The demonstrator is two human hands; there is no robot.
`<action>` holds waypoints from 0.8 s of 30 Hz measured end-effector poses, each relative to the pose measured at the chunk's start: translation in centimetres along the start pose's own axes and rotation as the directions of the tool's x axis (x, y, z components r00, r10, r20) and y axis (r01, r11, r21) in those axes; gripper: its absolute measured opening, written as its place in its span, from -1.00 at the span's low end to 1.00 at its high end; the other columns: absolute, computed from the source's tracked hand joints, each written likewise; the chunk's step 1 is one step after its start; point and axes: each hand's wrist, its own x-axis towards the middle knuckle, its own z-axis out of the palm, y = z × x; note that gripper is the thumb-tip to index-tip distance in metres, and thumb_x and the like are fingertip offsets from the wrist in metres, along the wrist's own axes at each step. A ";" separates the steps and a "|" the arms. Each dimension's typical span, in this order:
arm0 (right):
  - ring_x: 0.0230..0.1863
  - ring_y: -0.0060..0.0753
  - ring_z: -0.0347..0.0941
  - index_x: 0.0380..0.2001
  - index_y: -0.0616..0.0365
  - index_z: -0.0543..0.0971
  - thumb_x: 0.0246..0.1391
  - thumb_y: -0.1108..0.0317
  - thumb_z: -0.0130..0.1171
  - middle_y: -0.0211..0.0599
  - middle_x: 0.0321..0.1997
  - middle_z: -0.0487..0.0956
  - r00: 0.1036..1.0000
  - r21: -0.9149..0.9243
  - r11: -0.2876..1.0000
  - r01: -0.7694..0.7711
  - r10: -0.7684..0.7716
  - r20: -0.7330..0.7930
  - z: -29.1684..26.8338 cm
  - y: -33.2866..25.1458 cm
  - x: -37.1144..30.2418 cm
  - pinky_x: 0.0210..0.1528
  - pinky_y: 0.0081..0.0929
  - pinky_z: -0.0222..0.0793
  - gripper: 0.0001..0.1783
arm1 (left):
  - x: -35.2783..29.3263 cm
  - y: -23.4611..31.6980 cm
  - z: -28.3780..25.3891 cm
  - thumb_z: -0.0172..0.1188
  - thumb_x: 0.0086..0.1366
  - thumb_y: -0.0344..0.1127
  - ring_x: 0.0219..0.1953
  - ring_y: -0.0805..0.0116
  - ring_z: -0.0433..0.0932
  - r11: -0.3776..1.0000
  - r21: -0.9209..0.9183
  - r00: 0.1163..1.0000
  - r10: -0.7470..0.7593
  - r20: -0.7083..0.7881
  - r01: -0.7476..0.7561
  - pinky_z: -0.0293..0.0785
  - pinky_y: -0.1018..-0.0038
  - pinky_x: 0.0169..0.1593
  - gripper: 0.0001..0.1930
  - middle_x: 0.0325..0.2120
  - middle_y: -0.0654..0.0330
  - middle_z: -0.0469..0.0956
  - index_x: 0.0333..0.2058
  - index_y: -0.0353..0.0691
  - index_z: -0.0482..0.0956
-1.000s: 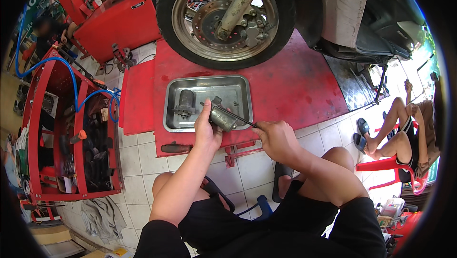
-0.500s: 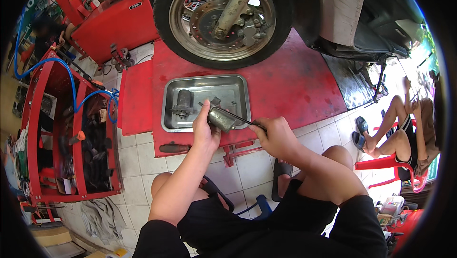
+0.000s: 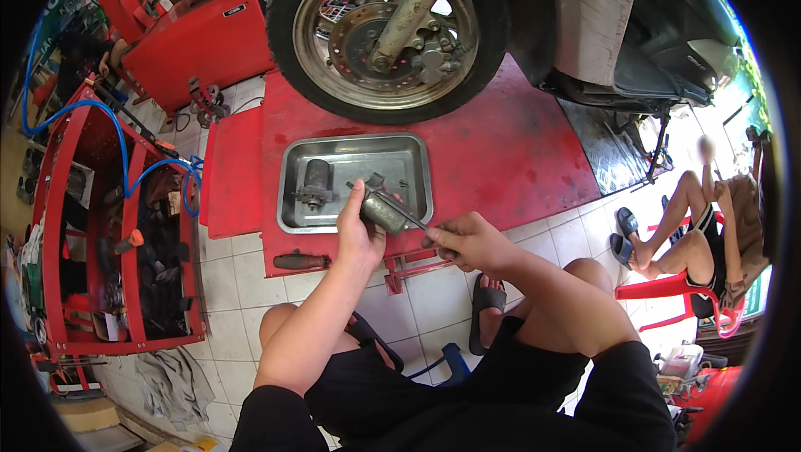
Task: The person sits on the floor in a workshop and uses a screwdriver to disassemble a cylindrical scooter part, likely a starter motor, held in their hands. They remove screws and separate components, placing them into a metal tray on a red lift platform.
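Observation:
My left hand [image 3: 360,233] is wrapped round a grey-green metal cylinder with a bracket end, which looks like a small starter motor [image 3: 383,213], and holds it tilted over the tray's near right corner. My right hand [image 3: 477,241] is closed round the handle of a screwdriver [image 3: 414,219]. Its thin dark shaft runs along the motor's side toward the bracket end; the tip is hard to make out. Beneath is a shallow steel tray [image 3: 286,214]. A second, similar motor [image 3: 317,180] stands inside it on the left, with small metal pieces [image 3: 404,184] on the right.
The tray rests on a red lift platform [image 3: 492,152], below a motorbike's front wheel [image 3: 392,106]. A dark-handled tool [image 3: 302,261] lies at the platform's front edge. Left stands a red tool cart [image 3: 129,285] with a blue hose [image 3: 125,148]. A person [image 3: 697,243] sits at right.
My right hand has shifted slightly down and its fingers have turned on the screwdriver handle. The left hand keeps the motor in nearly the same place. The whole view has moved a little.

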 end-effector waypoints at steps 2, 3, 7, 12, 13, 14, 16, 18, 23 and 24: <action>-0.66 -0.63 0.23 -0.17 0.42 0.54 0.25 0.22 0.23 -0.45 -0.58 0.44 0.993 -0.133 0.989 0.067 -0.079 -0.087 0.7 -0.5 -0.2 -0.63 -0.58 0.12 -0.62 | 0.3 0.0 -0.2 0.19 0.36 0.07 -0.13 0.13 0.56 1.000 -0.002 1.000 -0.006 -0.015 0.006 0.55 0.17 0.07 -0.51 -0.21 0.08 0.52 -0.07 -0.30 0.44; -0.65 -0.56 0.30 -0.19 0.41 0.54 0.21 0.23 0.26 -0.40 -0.58 0.49 0.986 -0.168 0.981 0.095 -0.117 -0.122 0.9 -0.5 -0.2 -0.61 -0.53 0.19 -0.63 | 0.4 0.0 -0.3 0.19 0.35 0.07 -0.13 0.14 0.56 1.000 -0.011 1.000 -0.004 -0.019 0.004 0.55 0.17 0.07 -0.51 -0.22 0.09 0.52 -0.07 -0.30 0.44; -0.57 -0.06 0.55 -0.19 0.40 0.53 0.10 0.34 0.30 -0.06 -0.56 0.62 0.814 -0.601 0.712 0.363 -0.556 -0.167 0.6 0.5 0.2 -0.45 -0.23 0.42 -0.67 | 0.4 0.1 -0.2 0.19 0.34 0.08 -0.15 0.15 0.56 0.999 -0.034 0.999 0.000 -0.046 -0.001 0.54 0.17 0.07 -0.51 -0.24 0.08 0.53 -0.09 -0.30 0.45; -0.47 0.12 0.57 -0.25 0.35 0.54 0.05 0.42 0.29 0.06 -0.52 0.61 0.773 -0.721 0.618 0.315 -0.607 -0.183 0.9 0.2 -0.1 -0.39 -0.20 0.46 -0.76 | 0.1 0.5 -0.4 0.23 0.35 0.01 -0.16 0.16 0.57 0.994 -0.108 1.000 -0.016 0.003 0.016 0.57 0.20 0.02 -0.57 -0.25 0.13 0.52 -0.07 -0.24 0.44; -0.49 0.08 0.58 -0.27 0.33 0.55 0.05 0.43 0.30 0.04 -0.51 0.62 0.769 -0.724 0.615 0.314 -0.612 -0.187 0.8 0.1 -0.2 -0.42 -0.26 0.46 -0.78 | 0.1 0.5 -0.2 0.23 0.35 0.02 -0.16 0.17 0.58 0.995 -0.098 1.000 -0.002 -0.005 0.002 0.57 0.20 0.02 -0.57 -0.25 0.14 0.52 -0.07 -0.24 0.44; -0.49 0.08 0.58 -0.28 0.34 0.55 0.06 0.44 0.29 0.04 -0.52 0.62 0.758 -0.727 0.607 0.320 -0.624 -0.187 0.8 0.1 -0.2 -0.42 -0.27 0.46 -0.79 | 0.1 0.5 0.0 0.23 0.35 0.02 -0.16 0.17 0.58 0.996 -0.088 1.000 0.011 -0.014 -0.012 0.57 0.20 0.02 -0.57 -0.24 0.14 0.52 -0.08 -0.24 0.44; -0.50 0.08 0.58 -0.29 0.34 0.55 0.07 0.44 0.28 0.05 -0.52 0.61 0.737 -0.736 0.588 0.335 -0.650 -0.184 0.7 0.1 -0.1 -0.44 -0.27 0.45 -0.81 | 0.2 0.5 0.1 0.22 0.35 0.02 -0.16 0.18 0.58 0.997 -0.080 1.000 0.022 -0.016 -0.023 0.57 0.20 0.02 -0.57 -0.24 0.14 0.52 -0.08 -0.24 0.44; -0.48 0.08 0.59 -0.28 0.35 0.55 0.08 0.45 0.27 0.06 -0.52 0.61 0.749 -0.721 0.605 0.338 -0.637 -0.182 0.8 -0.1 -0.3 -0.43 -0.28 0.46 -0.81 | 0.5 0.5 -0.2 0.22 0.35 0.02 -0.16 0.18 0.58 0.996 -0.083 1.000 0.016 -0.004 -0.016 0.57 0.20 0.02 -0.57 -0.23 0.14 0.53 -0.08 -0.23 0.44; -0.46 0.12 0.58 -0.26 0.37 0.54 0.10 0.45 0.26 0.07 -0.52 0.60 0.730 -0.714 0.595 0.370 -0.662 -0.173 1.1 0.1 -0.3 -0.41 -0.24 0.47 -0.80 | 0.3 0.4 0.1 0.18 0.37 0.05 -0.14 0.16 0.55 0.996 -0.083 0.999 0.016 -0.030 -0.019 0.53 0.18 0.06 -0.54 -0.21 0.11 0.52 -0.06 -0.27 0.44; -0.47 0.15 0.56 -0.26 0.37 0.54 0.10 0.44 0.25 0.08 -0.53 0.60 0.725 -0.714 0.589 0.378 -0.668 -0.167 1.1 0.2 -0.3 -0.41 -0.19 0.46 -0.80 | 0.3 0.4 0.2 0.17 0.36 0.07 -0.13 0.15 0.54 0.997 -0.070 0.999 0.020 -0.032 -0.023 0.51 0.17 0.09 -0.51 -0.21 0.10 0.51 -0.05 -0.29 0.44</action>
